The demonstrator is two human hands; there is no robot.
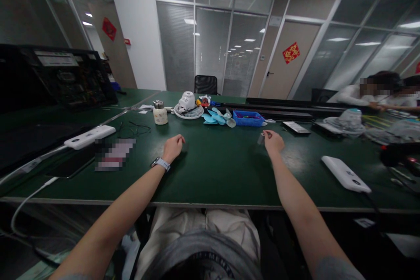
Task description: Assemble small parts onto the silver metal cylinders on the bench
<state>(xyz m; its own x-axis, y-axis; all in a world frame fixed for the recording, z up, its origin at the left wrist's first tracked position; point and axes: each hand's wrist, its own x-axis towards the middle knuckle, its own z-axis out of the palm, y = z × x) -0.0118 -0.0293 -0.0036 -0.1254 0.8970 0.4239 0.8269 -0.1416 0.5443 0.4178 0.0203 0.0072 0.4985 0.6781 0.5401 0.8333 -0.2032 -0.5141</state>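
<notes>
My left hand (173,148), with a watch (160,164) on its wrist, rests on the green table with its fingers curled in; nothing shows in them. To the right, my right hand (274,141) pinches a small see-through piece (261,139), perhaps a little plastic bag, just above the tabletop. Beyond my hands lie light blue fan blades (217,117) and a blue tray (248,119) of small parts. A white fan head with its round grille (188,107) sits behind my left hand, beside a cream-coloured jar (160,113) with a metal lid.
White power banks lie at left (90,136) and right (346,173). A phone (70,164) and a black cable (134,129) are at left, near an opened electronic casing (68,76). Bagged parts (348,122) are at far right. Other people (370,92) sit beyond.
</notes>
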